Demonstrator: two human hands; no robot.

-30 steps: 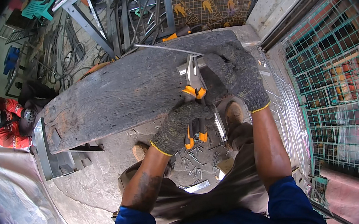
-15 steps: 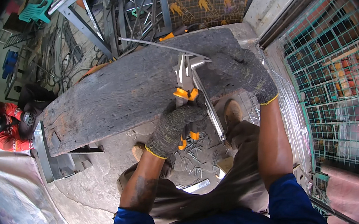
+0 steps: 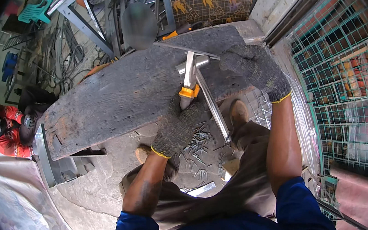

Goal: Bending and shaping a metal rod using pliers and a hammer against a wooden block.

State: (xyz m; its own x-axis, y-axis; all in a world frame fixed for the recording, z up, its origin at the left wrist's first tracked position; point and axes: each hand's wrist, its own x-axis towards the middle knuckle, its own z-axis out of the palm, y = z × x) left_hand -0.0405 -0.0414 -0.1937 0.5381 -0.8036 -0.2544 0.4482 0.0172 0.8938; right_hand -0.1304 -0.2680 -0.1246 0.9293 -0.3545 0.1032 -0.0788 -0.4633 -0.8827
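My left hand (image 3: pixel 180 120), in a dark knitted glove with a yellow cuff, is closed round pliers (image 3: pixel 187 92) with orange and dark grips. Their jaws point away from me and look edge-on, the tips at or just beside a thin metal strip (image 3: pixel 187 49). My right hand (image 3: pixel 257 68), gloved alike, is closed at the strip's right end; its fingertips are partly hidden. Beneath the pliers a hammer (image 3: pixel 212 104) with a shiny metal handle lies on the dark wooden board (image 3: pixel 117 100), its handle reaching past the near edge.
Many nails (image 3: pixel 197 143) lie scattered on the floor between my feet. A person in red (image 3: pixel 11 126) crouches at the far left, by a metal channel piece (image 3: pixel 45 152). Metal frames (image 3: pixel 83 23) and scrap crowd the back. Green wire mesh (image 3: pixel 332 109) stands at the right.
The pliers have turned in my left hand from broadside to edge-on. The strip has shifted right and its left end has dropped nearer the board, as my right hand moved slightly right.
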